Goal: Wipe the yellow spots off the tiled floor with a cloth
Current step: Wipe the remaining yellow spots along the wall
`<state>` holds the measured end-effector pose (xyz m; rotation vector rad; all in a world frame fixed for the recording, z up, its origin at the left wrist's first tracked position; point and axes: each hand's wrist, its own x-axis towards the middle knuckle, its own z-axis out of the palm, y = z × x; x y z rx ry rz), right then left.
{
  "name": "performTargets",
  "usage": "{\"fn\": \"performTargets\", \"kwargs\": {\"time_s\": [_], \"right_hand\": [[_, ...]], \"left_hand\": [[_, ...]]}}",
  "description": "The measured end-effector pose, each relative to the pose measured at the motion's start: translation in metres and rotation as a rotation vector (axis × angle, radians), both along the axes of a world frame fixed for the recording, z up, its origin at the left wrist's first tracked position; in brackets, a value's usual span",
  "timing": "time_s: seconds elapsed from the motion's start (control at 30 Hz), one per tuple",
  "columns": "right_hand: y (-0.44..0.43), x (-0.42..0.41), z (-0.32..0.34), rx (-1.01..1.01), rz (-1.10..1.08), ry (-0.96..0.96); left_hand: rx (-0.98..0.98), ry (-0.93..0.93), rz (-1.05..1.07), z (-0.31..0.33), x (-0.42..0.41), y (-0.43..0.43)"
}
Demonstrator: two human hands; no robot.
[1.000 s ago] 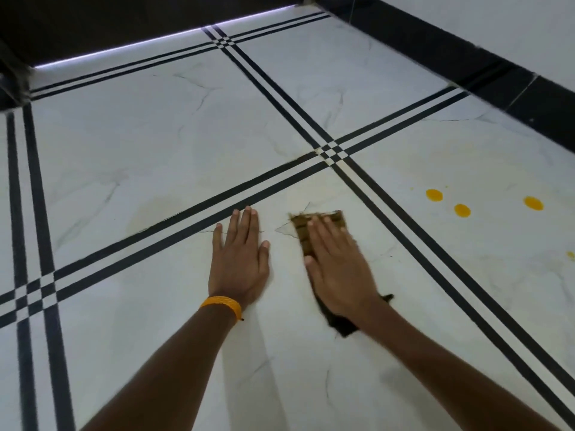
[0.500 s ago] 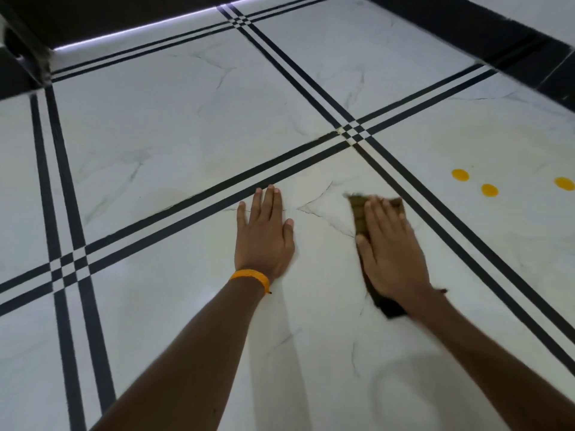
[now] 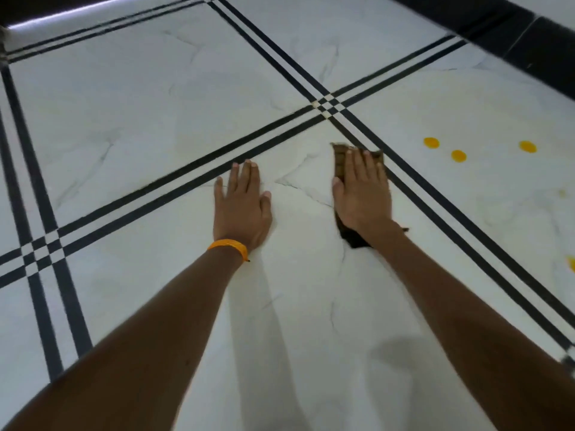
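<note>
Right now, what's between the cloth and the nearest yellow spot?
Head view: only the double black stripe and bare white tile. The cloth sits under the right hand; the nearest yellow spot lies beyond the stripe.

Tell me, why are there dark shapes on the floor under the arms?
In the head view, those are soft shadows the arms cast on the shiny white floor; the left hand is fairly sharp, while the far black skirting is smeared by blur.
</note>
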<state>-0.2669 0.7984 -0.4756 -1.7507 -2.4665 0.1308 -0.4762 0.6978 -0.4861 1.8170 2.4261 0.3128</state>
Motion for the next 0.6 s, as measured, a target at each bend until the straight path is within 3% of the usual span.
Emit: {"fn": "performTargets", "kwargs": {"time_s": [0.1, 0.2, 0.33, 0.4, 0.47, 0.6], "right_hand": [[-0.043, -0.048, 0.003, 0.018, 0.146, 0.02], [-0.102, -0.009, 0.003, -0.01, 0.336, 0.031], [-0.089, 0.12, -0.002, 0.007, -0.032, 0.027], [-0.079, 0.139, -0.001, -0.003, -0.194, -0.013], [-0.097, 0.118, -0.003, 0.028, -0.173, -0.002], [-0.138, 0.131, -0.001, -0.008, 0.098, 0.019]], "left_hand": [[0.001, 0.016, 0.013, 0.0, -0.008, -0.002], [-0.003, 0.005, 0.002, 0.001, -0.011, -0.002], [0.011, 0.003, -0.003, -0.001, -0.009, 0.0], [0.021, 0.003, -0.001, -0.003, -0.01, 0.0], [0.029, 0.006, -0.001, -0.004, -0.01, 0.0], [0.001, 0.074, -0.017, 0.004, 0.0, 0.0]]}}
